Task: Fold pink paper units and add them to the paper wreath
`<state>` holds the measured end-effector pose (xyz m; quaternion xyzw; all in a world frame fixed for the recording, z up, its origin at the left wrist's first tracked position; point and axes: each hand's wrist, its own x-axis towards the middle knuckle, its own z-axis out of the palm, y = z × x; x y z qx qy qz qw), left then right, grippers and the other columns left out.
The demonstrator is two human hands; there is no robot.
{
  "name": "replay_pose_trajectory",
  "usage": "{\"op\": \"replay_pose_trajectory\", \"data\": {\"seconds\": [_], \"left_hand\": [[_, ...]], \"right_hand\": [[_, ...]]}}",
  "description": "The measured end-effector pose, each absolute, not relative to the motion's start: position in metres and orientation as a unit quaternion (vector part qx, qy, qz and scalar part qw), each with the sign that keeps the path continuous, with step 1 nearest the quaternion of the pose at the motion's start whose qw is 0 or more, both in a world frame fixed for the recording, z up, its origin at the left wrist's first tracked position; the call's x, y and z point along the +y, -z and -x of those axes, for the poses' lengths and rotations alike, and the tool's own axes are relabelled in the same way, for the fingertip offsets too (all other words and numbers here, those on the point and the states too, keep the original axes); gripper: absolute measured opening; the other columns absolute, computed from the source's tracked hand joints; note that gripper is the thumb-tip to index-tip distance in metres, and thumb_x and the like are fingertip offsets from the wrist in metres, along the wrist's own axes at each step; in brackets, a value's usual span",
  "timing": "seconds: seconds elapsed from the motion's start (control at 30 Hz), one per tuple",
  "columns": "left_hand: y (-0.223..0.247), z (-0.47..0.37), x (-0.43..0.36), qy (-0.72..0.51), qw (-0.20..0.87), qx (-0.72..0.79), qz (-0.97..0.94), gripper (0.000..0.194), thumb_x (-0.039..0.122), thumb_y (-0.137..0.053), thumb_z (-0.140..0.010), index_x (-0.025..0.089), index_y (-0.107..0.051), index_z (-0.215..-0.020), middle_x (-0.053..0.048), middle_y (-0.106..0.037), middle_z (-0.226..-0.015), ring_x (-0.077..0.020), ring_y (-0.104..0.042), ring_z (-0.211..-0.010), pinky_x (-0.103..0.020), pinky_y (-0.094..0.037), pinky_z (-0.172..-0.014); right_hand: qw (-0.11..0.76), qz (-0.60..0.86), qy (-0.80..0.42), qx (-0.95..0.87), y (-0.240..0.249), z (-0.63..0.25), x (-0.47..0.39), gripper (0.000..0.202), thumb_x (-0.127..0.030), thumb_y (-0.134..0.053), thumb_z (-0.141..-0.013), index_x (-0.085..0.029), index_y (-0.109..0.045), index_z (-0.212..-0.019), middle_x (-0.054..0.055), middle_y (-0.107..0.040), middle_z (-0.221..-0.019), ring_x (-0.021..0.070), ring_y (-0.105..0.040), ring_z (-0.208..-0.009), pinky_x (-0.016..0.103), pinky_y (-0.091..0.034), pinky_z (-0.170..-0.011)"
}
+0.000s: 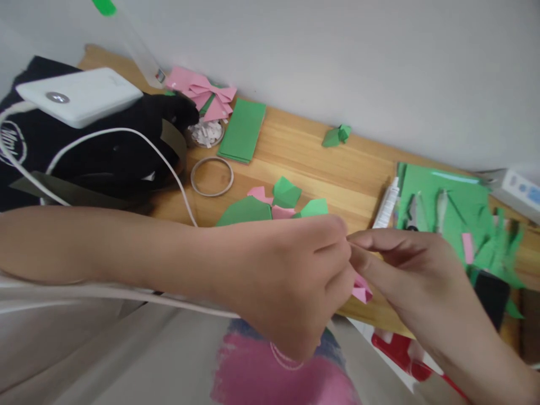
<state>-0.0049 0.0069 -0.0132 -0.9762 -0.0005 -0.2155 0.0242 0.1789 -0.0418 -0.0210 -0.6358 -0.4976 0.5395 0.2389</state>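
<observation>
The left hand (295,275) is held with its back upward and its fingers curled under, so that whatever may be gripped in it cannot be told. The thumb and forefinger of the right hand (405,270) are brought together in a pinch against the left hand's curled fingers, but what lies between the tips is hidden. A folded pink paper piece (361,289) can be seen in the gap between the two hands, just beside the left knuckles and partly covered by them; how it is held cannot be made out. Beyond the left wrist, folded green and pink shapes (287,193) are laid on the wooden counter (291,140), partly hidden by the forearm. A small green folded piece (336,135) is set near the wall. Farther left, a ring (232,179), a green paper stack (243,130), a dish of white scraps (206,132) and a pink bow (213,94) are placed close together, and a white power bank (80,95) is rested on a black bag (113,149). To the right, a white tube (386,203) is seen beside green sheets (442,179), on which scissors (413,212) are laid.
</observation>
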Motion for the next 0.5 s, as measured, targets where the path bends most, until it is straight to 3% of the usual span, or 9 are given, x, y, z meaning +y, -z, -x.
{"op": "replay_pose_trajectory", "data": {"seconds": [0.27, 0.5], "left_hand": [[0.0208, 0.0117, 0.0008, 0.247, 0.031, 0.01, 0.968, 0.032, 0.014, -0.046, -0.076, 0.025, -0.068, -0.056, -0.001, -0.07, -0.062, -0.0163, -0.061, -0.052, -0.032, -0.051, -0.048], [0.015, 0.0116, 0.0045, 0.219, 0.094, 0.09, 0.967, 0.043, 0.012, -0.038, -0.082, 0.032, -0.073, -0.067, 0.002, -0.075, -0.071, -0.0167, -0.068, -0.061, -0.031, -0.062, -0.07]], "right_hand": [[0.25, 0.627, -0.56, -0.48, 0.022, -0.1787, -0.044, 0.029, -0.03, -0.07, -0.076, -0.02, -0.065, -0.05, -0.004, -0.054, -0.047, 0.0068, -0.048, -0.046, 0.016, -0.036, -0.041], [0.261, 0.619, -0.584, -0.456, 0.0209, -0.1752, -0.0449, 0.023, -0.033, -0.072, -0.075, -0.019, -0.07, -0.056, -0.001, -0.062, -0.052, 0.0093, -0.053, -0.049, 0.018, -0.041, -0.044]]}}
